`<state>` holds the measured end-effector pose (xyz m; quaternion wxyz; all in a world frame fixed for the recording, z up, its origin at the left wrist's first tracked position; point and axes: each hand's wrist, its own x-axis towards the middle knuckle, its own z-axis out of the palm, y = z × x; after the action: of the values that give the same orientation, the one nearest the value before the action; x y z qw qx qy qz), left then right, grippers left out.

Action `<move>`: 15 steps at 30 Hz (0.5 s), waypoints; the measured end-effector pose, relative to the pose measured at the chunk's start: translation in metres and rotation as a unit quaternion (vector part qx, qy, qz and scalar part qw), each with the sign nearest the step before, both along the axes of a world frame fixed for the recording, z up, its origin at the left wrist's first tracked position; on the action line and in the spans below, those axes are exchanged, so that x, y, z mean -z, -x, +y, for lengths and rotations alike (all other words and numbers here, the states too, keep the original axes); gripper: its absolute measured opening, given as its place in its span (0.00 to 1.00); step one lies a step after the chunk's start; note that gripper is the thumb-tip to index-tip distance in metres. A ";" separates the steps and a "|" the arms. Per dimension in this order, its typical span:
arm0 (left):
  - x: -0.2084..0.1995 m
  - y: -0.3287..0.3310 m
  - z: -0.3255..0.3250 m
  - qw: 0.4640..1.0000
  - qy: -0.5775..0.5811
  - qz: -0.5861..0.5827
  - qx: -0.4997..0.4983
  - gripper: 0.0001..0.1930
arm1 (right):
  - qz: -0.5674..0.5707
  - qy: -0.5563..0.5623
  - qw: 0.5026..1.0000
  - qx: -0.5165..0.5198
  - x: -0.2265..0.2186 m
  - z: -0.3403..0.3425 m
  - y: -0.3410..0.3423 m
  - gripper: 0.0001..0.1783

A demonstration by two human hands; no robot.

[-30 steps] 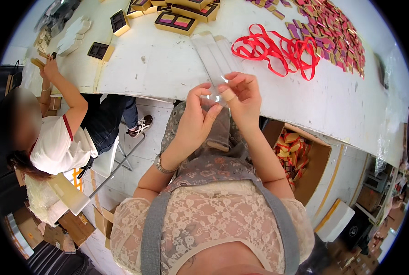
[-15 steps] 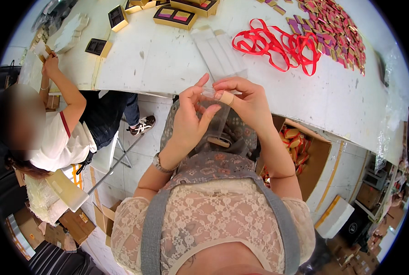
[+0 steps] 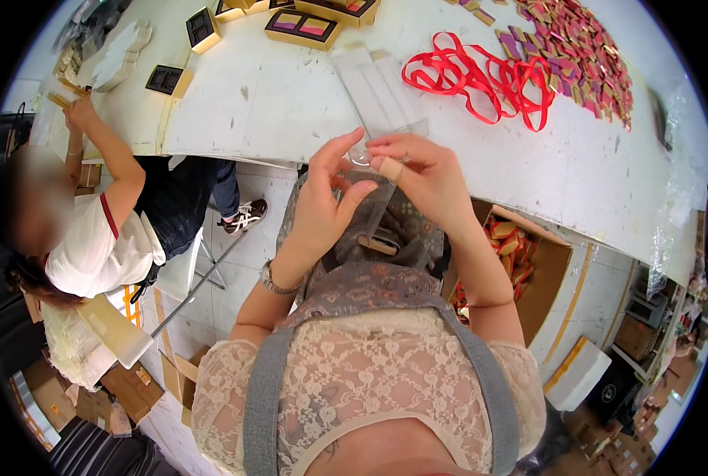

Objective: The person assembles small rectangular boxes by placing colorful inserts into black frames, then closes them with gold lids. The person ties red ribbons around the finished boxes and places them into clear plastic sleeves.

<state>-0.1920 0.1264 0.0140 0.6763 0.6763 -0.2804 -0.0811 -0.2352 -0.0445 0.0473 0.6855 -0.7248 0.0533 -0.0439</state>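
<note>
In front of my lap, at the table's near edge, I have a clear plastic box (image 3: 376, 208) upright between both hands. My left hand (image 3: 322, 194) cups its left side, the thumb lying across the front and the index finger stretched up past the top. My right hand (image 3: 424, 176) pinches the clear film at the top edge between thumb and fingers; a tan bandage wraps its thumb. Part of the box blends into my patterned apron. Just beyond my fingers, flat clear plastic sleeves (image 3: 376, 91) lie on the table.
Red ribbon (image 3: 481, 75) lies tangled at the right, before a heap of small wrapped pieces (image 3: 580, 59). Gold boxes (image 3: 302, 30) stand at the back. A carton (image 3: 548, 274) of red-and-gold items sits below the table. A co-worker (image 3: 104, 230) sits at the left.
My left thumb and index finger have shifted slightly left, while my right hand keeps pinching the film. The co-worker's hands have moved a little.
</note>
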 end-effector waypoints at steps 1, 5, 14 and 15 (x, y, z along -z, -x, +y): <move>-0.002 -0.001 0.003 1.000 -0.012 0.013 -0.002 0.22 | -0.004 -0.012 1.000 -0.013 -0.002 0.000 0.004 0.13; -0.013 -0.003 0.008 0.996 -0.089 -0.017 -0.002 0.13 | -0.058 0.031 0.997 -0.039 0.013 0.005 0.017 0.15; -0.026 -0.030 0.026 0.983 -0.125 -0.027 -0.131 0.48 | 0.071 0.364 0.929 0.007 -0.056 0.003 -0.121 0.21; -0.037 -0.036 0.023 0.988 0.072 0.106 -0.088 0.43 | -0.076 0.445 0.882 0.137 -0.036 -0.015 -0.165 0.23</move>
<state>-0.1562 0.1497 0.0513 0.7539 0.6351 -0.1517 -0.0720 -0.0704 -0.0598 0.0829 0.2802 -0.9334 0.0749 -0.2111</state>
